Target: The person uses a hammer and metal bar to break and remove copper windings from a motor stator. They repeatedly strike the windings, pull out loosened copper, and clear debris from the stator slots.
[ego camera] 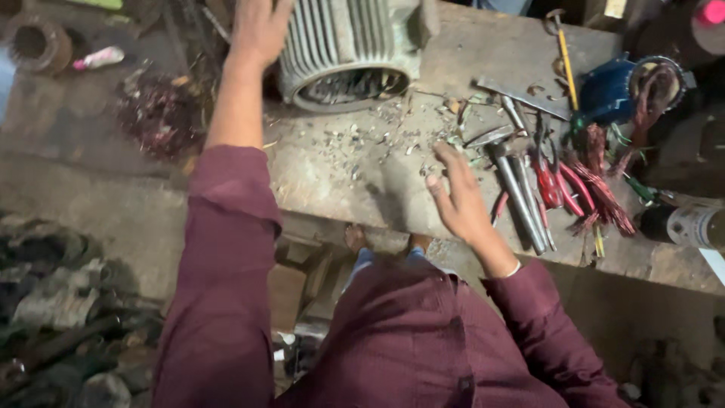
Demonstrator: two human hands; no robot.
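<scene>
A worn, dusty workbench (355, 181) runs across the scene. At its far edge, left of middle, stands a ribbed grey motor housing (343, 45), with metal scraps (377, 136) strewn just near of it. To the right lies a cluster of tools: steel rods (517, 193), red-handled pliers (545, 170), a flat metal bar (521, 97) and a yellow-handled hammer (565, 57). Bundles of reddish copper wire (600, 185) lie beside them, and a blue motor part (608, 91) sits at the far right.
</scene>
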